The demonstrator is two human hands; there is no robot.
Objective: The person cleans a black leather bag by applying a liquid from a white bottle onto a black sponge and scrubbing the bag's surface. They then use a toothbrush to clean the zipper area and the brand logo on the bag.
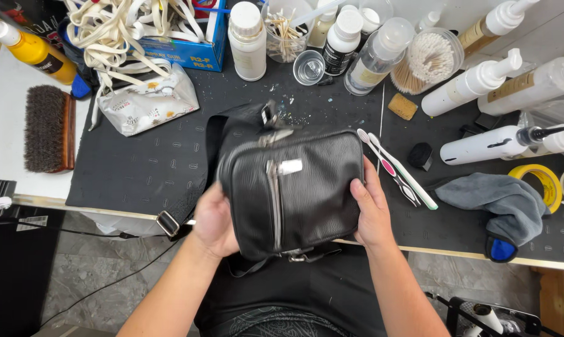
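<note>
A small black leather bag with a silver zip down its front is held over the near edge of a black work mat. My left hand grips the bag's left side, fingers tucked behind it. On the bag's right side my right hand holds it, thumb on the front. The bag's strap trails off to the left, with a metal buckle at the table edge.
Two toothbrushes lie just right of the bag. A grey cloth, yellow tape roll and pump bottles fill the right. Bottles, a cotton swab jar, a wooden brush and a wipes pack sit behind.
</note>
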